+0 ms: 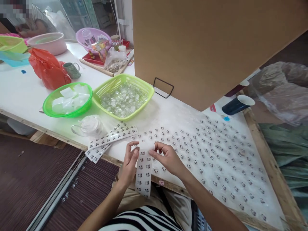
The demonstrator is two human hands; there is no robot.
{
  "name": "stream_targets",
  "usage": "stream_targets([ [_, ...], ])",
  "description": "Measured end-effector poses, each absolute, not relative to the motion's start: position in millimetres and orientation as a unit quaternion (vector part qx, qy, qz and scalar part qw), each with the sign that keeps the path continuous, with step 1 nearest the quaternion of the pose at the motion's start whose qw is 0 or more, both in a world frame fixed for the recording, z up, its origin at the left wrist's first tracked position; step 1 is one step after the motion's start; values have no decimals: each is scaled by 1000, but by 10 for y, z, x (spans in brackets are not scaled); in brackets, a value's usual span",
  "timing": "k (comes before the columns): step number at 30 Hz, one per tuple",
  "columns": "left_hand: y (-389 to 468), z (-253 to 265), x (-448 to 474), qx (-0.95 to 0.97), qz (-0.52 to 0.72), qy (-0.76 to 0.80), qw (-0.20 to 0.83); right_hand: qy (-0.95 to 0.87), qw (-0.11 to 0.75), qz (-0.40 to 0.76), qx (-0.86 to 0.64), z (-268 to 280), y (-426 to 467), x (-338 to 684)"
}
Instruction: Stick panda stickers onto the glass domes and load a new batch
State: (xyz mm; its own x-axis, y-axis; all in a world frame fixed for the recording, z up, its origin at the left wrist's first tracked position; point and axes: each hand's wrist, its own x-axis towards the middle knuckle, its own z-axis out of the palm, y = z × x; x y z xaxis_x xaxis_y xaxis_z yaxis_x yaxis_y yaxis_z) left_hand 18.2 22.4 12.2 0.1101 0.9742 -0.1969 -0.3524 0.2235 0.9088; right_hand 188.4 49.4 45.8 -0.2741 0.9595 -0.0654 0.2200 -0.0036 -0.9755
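Observation:
A white sticker strip (143, 173) printed with small black-and-white panda heads hangs over the table's front edge, above my lap. My left hand (130, 163) pinches its left side near the top, thumb and forefinger closed on it. At the strip's upper right edge, my right hand (169, 158) has thumb and forefinger drawn together; whatever is between those fingertips is too small to make out. More panda sticker strips (113, 136) lie to the left of my hands. Many clear pieces with panda heads (204, 154) are spread across the white tabletop to the right.
A yellow-green basket (96, 93) holds clear round pieces; a green bowl (47, 107) holds white pieces. A tape-like roll (90, 125) lies nearby. A large cardboard box (204, 48) stands behind. A dark blue cup (232, 107) lies at right. Another person (36, 21) sits far left.

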Motion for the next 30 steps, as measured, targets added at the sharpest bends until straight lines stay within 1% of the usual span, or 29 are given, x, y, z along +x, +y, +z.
stream_targets([
  [2,184,166,136,435,512,457,583,-597,365,510,-500,431,475,1879],
  [4,163,204,104,485,490,494,529,-578,382,503,-517,401,449,1862],
  [7,177,252,76,522,463,521,492,-569,409,480,-528,366,409,1841],
  [12,237,286,63,552,442,508,492,-617,400,435,-520,363,375,1856],
  [22,236,178,148,481,469,538,509,-655,368,380,-539,321,402,1843],
  [30,266,162,138,491,455,562,486,-658,394,344,-542,342,398,1903],
])
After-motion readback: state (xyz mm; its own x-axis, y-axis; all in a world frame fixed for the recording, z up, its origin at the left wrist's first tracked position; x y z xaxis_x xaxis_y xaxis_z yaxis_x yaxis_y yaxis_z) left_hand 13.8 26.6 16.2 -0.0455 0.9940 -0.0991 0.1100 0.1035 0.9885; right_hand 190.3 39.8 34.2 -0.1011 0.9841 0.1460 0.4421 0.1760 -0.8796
